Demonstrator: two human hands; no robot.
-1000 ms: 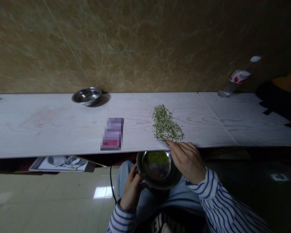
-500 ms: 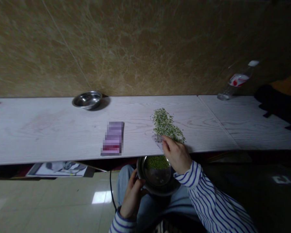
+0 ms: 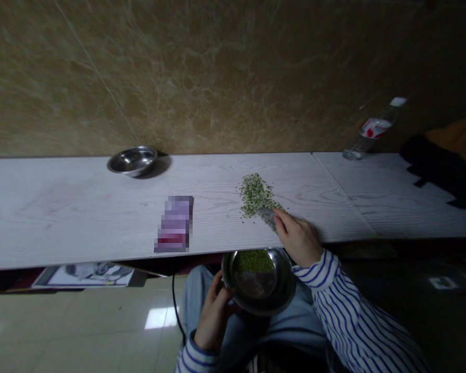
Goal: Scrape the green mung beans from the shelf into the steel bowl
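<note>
My left hand [image 3: 214, 311] grips the left rim of a metal bowl [image 3: 287, 290], which rests at my lap just below the table's front edge. Small green beans, like mung beans [image 3: 255, 261], lie in the far side of that bowl. More mung beans [image 3: 255, 192] are scattered in a patch on the table. My right hand [image 3: 300, 238] pinches a thin, greyish, see-through flat piece [image 3: 267, 216] whose kind I cannot make out. Its edge is down on the tabletop at the near end of the patch, and some beans are hidden behind this hand.
On the white table [image 3: 73, 217], a second metal bowl [image 3: 132, 161] stands near the wall. A blurred purple phone-like object [image 3: 174, 224] lies left of the beans. A plastic bottle [image 3: 368, 130] and dark cloth [image 3: 431, 166] are on the right. An open drawer [image 3: 89, 274] shows below left.
My right hand has shifted right with the flat piece, off the bowl's far rim. The near end of the bean patch looks smaller. My left hand stays on the bowl; the view has turned slightly.
</note>
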